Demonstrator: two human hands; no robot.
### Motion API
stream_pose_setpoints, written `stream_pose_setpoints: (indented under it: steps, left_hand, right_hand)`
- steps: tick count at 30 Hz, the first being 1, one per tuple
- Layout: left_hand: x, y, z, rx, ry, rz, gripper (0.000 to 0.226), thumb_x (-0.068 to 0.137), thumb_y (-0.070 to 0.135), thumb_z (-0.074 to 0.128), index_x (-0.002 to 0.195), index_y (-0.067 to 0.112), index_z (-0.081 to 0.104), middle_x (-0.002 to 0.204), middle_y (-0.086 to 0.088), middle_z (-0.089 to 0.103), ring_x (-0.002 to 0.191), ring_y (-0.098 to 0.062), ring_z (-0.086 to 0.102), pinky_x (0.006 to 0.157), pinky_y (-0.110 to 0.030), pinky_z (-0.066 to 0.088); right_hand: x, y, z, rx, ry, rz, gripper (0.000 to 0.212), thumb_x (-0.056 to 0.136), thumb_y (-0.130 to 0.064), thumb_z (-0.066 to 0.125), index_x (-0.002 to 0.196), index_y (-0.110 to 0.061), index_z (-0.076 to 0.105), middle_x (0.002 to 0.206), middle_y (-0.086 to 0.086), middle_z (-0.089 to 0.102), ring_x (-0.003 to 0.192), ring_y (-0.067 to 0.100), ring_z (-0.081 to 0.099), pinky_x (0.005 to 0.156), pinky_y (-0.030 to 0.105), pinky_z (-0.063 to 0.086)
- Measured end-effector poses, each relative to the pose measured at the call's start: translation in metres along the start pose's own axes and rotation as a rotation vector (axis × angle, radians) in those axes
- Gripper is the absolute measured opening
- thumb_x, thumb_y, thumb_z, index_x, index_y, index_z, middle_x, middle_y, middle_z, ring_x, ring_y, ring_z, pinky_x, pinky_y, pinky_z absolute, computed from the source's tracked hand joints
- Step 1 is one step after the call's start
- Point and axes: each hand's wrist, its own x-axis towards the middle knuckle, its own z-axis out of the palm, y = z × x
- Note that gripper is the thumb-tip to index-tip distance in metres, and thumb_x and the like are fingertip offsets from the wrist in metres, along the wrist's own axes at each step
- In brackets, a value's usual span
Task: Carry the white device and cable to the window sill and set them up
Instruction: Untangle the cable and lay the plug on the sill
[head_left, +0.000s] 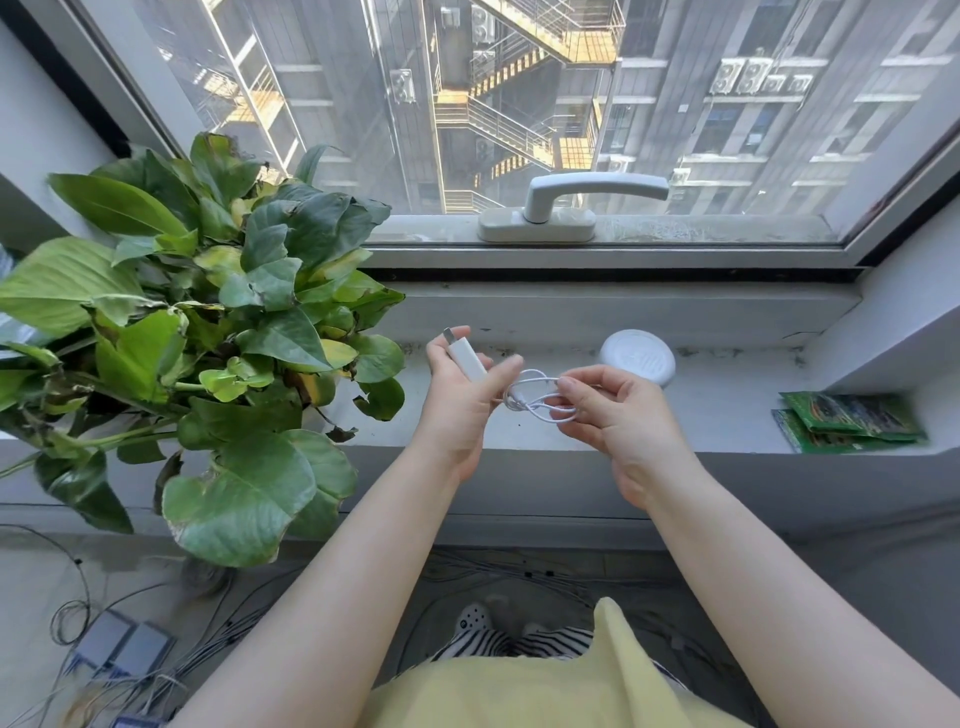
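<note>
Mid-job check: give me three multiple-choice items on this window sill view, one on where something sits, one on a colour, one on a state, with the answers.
1. Where is the round white disc?
A. On the window sill, right of the hands
B. On the floor
C. In the plant

2. What colour are the packets at the sill's right end?
A. Red
B. Green
C. Blue

3. What is the state of the cable?
A. Laid straight along the sill
B. Plugged into a wall
C. Looped, held between both hands

Answers: 1 A, it rests on the sill near the frame. 2 B, green wrappers. 3 C, the left hand holds the white device, the right hand pinches the loops.
</note>
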Motion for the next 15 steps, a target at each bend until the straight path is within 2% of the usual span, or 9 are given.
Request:
stream_pose_setpoints:
  steps: [2,3,5,8,10,12,15]
  left_hand:
    - [-0.0025,0.0018,-0.0017,0.107,-0.053,-0.008,0.070,0.074,-0.001,0.072,0.124,0.025,0.031,0.095,-0.001,0.040,0.083,-0.014,0.052,0.094,-0.035,0.047]
    - [-0.0034,0.0025,-0.0022,0.135,-0.053,-0.003,0.070,0.075,-0.005,0.071,0.124,0.025,0.031,0.096,-0.002,0.040,0.084,-0.013,0.055,0.094,-0.033,0.048]
    - [-0.0033,0.0041,-0.0029,0.153,-0.028,0.024,0.065,0.078,-0.009,0.066,0.123,0.024,0.033,0.096,-0.001,0.041,0.083,-0.010,0.059,0.088,-0.026,0.051]
    - [-0.0004,0.0044,-0.0060,0.128,-0.001,0.057,0.058,0.081,-0.007,0.065,0.120,0.023,0.035,0.092,-0.001,0.041,0.080,-0.013,0.056,0.087,-0.029,0.050]
    - [0.0009,0.0045,-0.0081,0.103,0.015,0.065,0.052,0.082,-0.007,0.063,0.118,0.020,0.036,0.087,-0.001,0.042,0.072,-0.013,0.057,0.079,-0.028,0.054]
    - [0.0004,0.0041,-0.0091,0.121,0.017,0.075,0.048,0.083,-0.007,0.063,0.115,0.017,0.036,0.083,-0.001,0.044,0.061,-0.010,0.062,0.071,-0.026,0.056]
    - [-0.0012,0.0029,-0.0084,0.129,0.012,0.059,0.048,0.082,-0.007,0.064,0.115,0.015,0.036,0.081,-0.002,0.044,0.057,-0.010,0.064,0.070,-0.025,0.057]
  right_hand:
    - [0.0018,0.0010,0.0011,0.016,0.030,-0.010,0.005,0.088,-0.008,0.064,0.083,-0.009,0.065,0.066,0.002,0.071,0.057,0.008,0.068,0.055,0.018,0.054]
    - [0.0023,0.0012,0.0016,0.010,0.039,-0.019,0.004,0.088,-0.008,0.064,0.084,-0.008,0.065,0.067,0.003,0.070,0.057,0.008,0.068,0.055,0.018,0.054]
    - [0.0028,0.0009,0.0013,-0.034,0.017,-0.035,0.002,0.086,-0.007,0.066,0.086,-0.008,0.065,0.070,0.005,0.070,0.059,0.008,0.068,0.057,0.019,0.055]
    - [0.0015,-0.0008,-0.0015,-0.117,-0.104,0.006,0.014,0.080,0.001,0.070,0.089,-0.009,0.063,0.075,0.006,0.069,0.060,0.009,0.068,0.060,0.020,0.055]
    - [0.0010,-0.0029,-0.0045,-0.144,-0.146,0.034,0.019,0.079,0.002,0.071,0.089,-0.010,0.061,0.077,0.007,0.068,0.060,0.009,0.067,0.058,0.018,0.053]
    - [0.0023,-0.0035,-0.0064,-0.149,-0.123,0.011,0.020,0.080,0.002,0.069,0.084,-0.012,0.056,0.076,0.007,0.066,0.059,0.010,0.063,0.054,0.017,0.049]
    - [0.0040,-0.0015,-0.0049,-0.232,-0.070,-0.104,0.021,0.083,0.001,0.066,0.077,-0.013,0.052,0.076,0.008,0.060,0.058,0.011,0.058,0.055,0.019,0.050]
